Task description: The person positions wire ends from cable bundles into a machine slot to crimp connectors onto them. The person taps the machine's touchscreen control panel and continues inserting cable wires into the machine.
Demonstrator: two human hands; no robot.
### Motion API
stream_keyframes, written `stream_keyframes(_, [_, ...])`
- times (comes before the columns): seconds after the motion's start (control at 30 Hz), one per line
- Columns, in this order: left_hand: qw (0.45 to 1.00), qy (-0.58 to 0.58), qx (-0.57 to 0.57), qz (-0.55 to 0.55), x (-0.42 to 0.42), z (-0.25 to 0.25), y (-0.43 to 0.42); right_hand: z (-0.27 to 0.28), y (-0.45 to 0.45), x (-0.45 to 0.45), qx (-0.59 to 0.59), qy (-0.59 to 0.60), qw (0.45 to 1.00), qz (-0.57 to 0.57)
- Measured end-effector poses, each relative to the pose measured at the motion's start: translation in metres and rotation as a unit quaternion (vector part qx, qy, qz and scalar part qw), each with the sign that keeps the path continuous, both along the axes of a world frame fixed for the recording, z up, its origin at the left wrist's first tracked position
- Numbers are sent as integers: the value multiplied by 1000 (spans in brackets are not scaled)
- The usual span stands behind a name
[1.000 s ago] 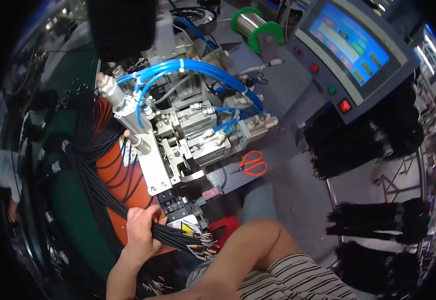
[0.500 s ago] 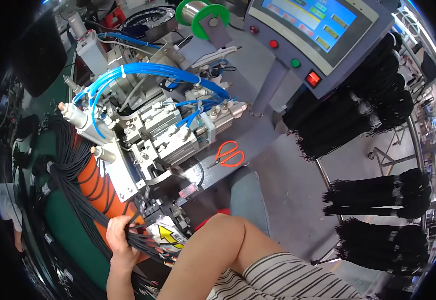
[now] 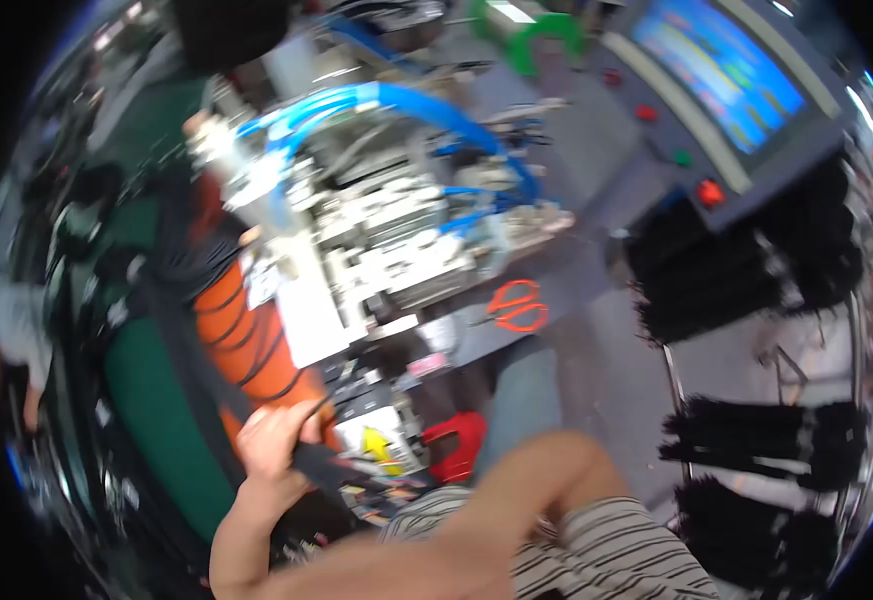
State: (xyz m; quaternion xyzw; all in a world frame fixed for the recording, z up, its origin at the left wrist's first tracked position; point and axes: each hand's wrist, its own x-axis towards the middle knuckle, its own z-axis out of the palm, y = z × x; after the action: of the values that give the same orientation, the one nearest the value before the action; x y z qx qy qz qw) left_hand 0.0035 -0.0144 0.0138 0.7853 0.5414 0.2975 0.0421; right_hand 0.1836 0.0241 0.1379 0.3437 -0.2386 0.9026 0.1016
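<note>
My left hand is closed around a bundle of black cables at the lower left. Their stripped, coloured wire ends fan out toward my lap, though blur hides the detail. Just right of that hand is a machine part with a yellow arrow label. More long black cables lie over an orange surface to the left. My right forearm crosses the bottom of the view from a bent elbow. The right hand itself lies outside the frame.
A metal machine with blue air hoses fills the centre. Orange-handled scissors rest on its grey base. A control screen stands upper right. Bundles of black cables hang from a rack. Another person is at far left.
The view has shifted and blurred, so the machine appears farther right. My right elbow has moved right, with the forearm lower across my lap. The left hand still grips the cables.
</note>
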Motion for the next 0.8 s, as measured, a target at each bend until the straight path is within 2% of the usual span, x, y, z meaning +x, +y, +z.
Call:
stream_keyframes(0.03, [1000,-24,-3,0,5,2,2,-25,12,18,55,9,990,-133])
stream_keyframes(0.07, [1000,-23,5,1,3,-2,2,-57,24,37,148,7,926,-348])
stream_keyframes(0.1, [1000,-22,14,0,1,-5,2,-88,34,51,229,-21,785,-575])
stream_keyframes(0.13, [999,-16,12,26,1,-4,2,-112,38,58,244,-94,655,-709])
stream_keyframes(0.17, [1000,-25,13,12,2,-4,0,-116,40,54,205,-272,624,-703])
stream_keyframes(0.2, [999,-35,14,-6,3,-4,-1,-120,41,50,165,-444,567,-674])
stream_keyframes(0.23, [999,-32,13,7,4,-2,2,-124,44,45,167,-441,578,-666])
stream_keyframes(0.33, [999,-44,0,-22,9,5,5,-136,44,36,154,-494,713,-473])
stream_keyframes(0.37, [999,-42,-5,-16,10,6,8,-139,43,33,152,-494,718,-466])
stream_keyframes(0.47, [997,-75,9,-24,14,7,15,-145,47,26,97,-440,778,-437])
stream_keyframes(0.6, [995,-72,-57,-39,11,10,15,-149,64,37,132,-437,809,-370])
stream_keyframes(0.63, [995,-74,-59,-36,11,8,15,-147,66,37,133,-439,809,-367])
stream_keyframes(0.67, [995,-70,-58,-42,10,7,16,-143,69,37,243,-442,760,-409])
stream_keyframes(0.73, [995,-63,-57,-54,11,5,17,-137,72,37,449,-427,626,-473])
stream_keyframes(0.77, [995,-64,-58,-54,13,5,18,-138,71,36,450,-428,626,-472])
stream_keyframes(0.8, [996,-54,-53,-52,15,5,17,-140,70,33,356,-470,689,-422])
